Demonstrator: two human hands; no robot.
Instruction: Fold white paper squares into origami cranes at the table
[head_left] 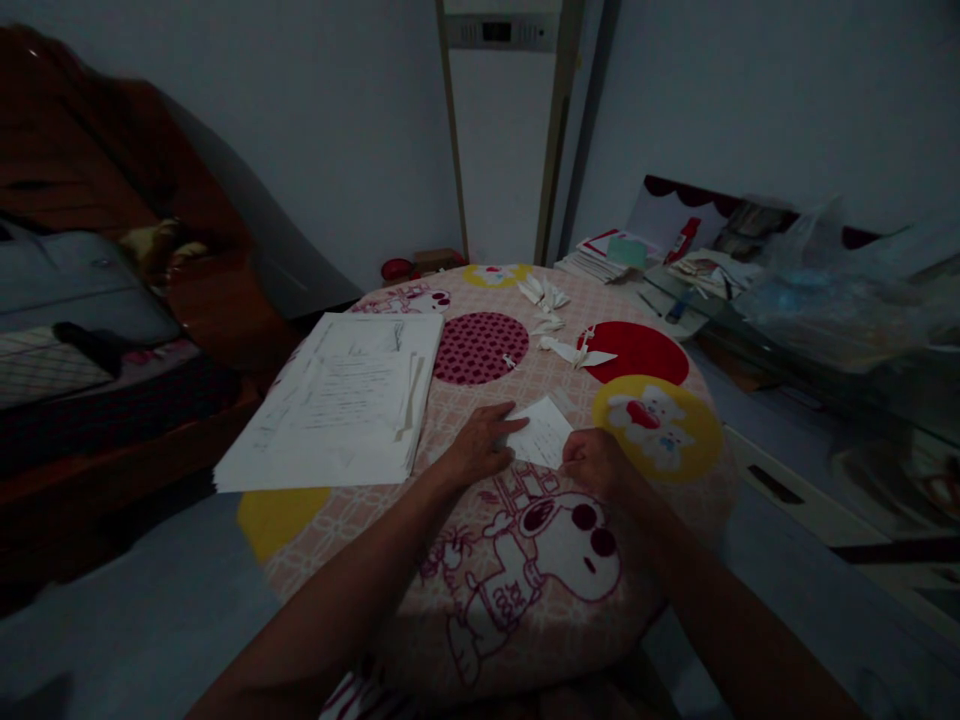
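We are pressing our left hand (480, 447) flat, fingers spread, on a small white paper sheet (541, 431) lying on the cartoon-print tablecloth (525, 570); our right hand (592, 462) is pinching its near edge. It looks light, thin and easily creased, best taken by the edges. Farther off are lying a paper stack (337, 400) and folded paper shapes (574, 350).

stack of printed sheets (341, 405) on cartoon tablecloth (525, 570), folded paper shapes (559, 325) beyond, cluttered side table (757, 290) right
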